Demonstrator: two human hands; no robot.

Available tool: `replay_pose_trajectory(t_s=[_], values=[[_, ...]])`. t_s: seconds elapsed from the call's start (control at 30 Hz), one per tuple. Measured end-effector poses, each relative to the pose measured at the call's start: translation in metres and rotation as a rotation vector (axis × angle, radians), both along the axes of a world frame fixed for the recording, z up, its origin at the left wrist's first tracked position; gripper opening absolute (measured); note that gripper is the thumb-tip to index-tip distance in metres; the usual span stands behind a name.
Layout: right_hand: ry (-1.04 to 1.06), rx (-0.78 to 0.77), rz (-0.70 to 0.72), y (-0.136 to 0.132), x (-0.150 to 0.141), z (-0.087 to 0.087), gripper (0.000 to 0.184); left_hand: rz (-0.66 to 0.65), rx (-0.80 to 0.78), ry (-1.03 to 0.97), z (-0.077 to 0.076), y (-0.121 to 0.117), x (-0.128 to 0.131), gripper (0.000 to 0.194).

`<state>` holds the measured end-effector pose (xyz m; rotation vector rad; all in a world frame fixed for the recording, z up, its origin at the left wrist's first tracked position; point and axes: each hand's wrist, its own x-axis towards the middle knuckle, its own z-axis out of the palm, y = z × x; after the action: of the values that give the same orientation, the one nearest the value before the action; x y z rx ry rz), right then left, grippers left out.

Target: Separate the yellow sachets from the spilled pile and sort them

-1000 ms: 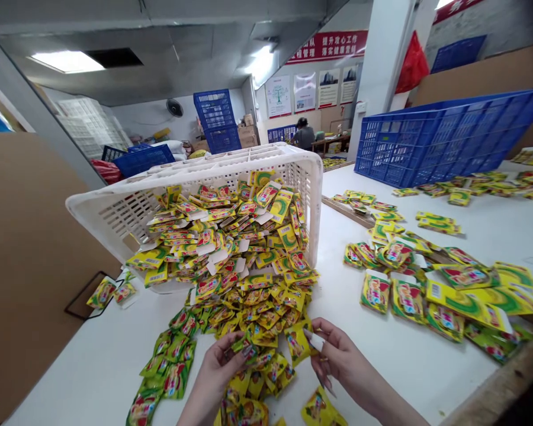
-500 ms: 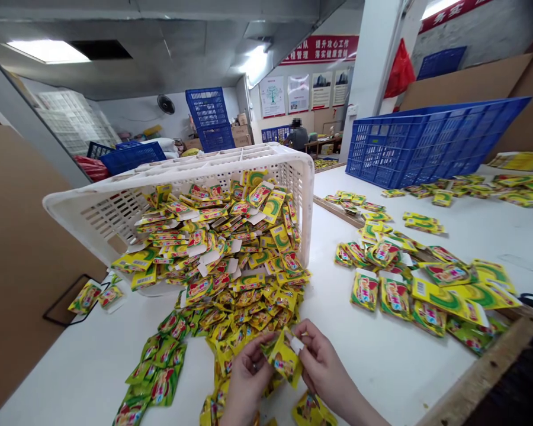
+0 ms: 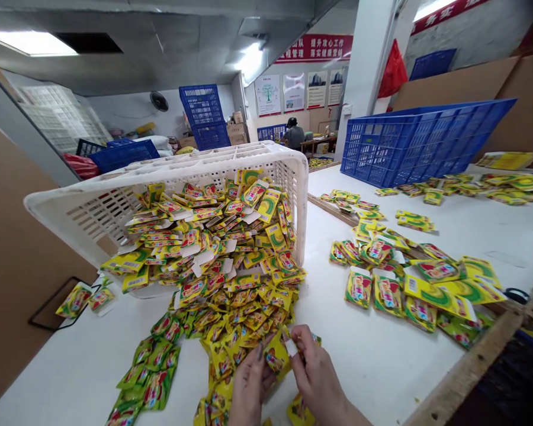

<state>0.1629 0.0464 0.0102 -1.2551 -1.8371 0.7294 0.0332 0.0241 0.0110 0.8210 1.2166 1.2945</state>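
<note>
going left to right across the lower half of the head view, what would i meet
Black wire frame → green packets → left hand → right hand → wooden table edge

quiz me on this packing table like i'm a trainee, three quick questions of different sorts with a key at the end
1. Fill in the colour: the left hand and right hand hold a packet that is mostly ____.

2. What colour are the flat packs lying to the left of the hands?
a) blue
b) green
c) black

3. True or false: a pile reaches from inside the white crate onto the table.

Key: 1 yellow; 2 b; 3 true
</note>
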Motion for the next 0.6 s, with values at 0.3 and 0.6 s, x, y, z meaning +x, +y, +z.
replay_pose_trajectory(t_s=[0.3,0.6], values=[[0.582,-0.640,0.284,0.000,0.017,0.021,0.039,-0.206,0.353,0.412,-0.011,0.006,-0.010,0.026],[0.700,-0.521,0.031,0.012,0.062,-0.001,0.022,-0.366,0.333,0.943,0.042,0.070,0.012,0.035]])
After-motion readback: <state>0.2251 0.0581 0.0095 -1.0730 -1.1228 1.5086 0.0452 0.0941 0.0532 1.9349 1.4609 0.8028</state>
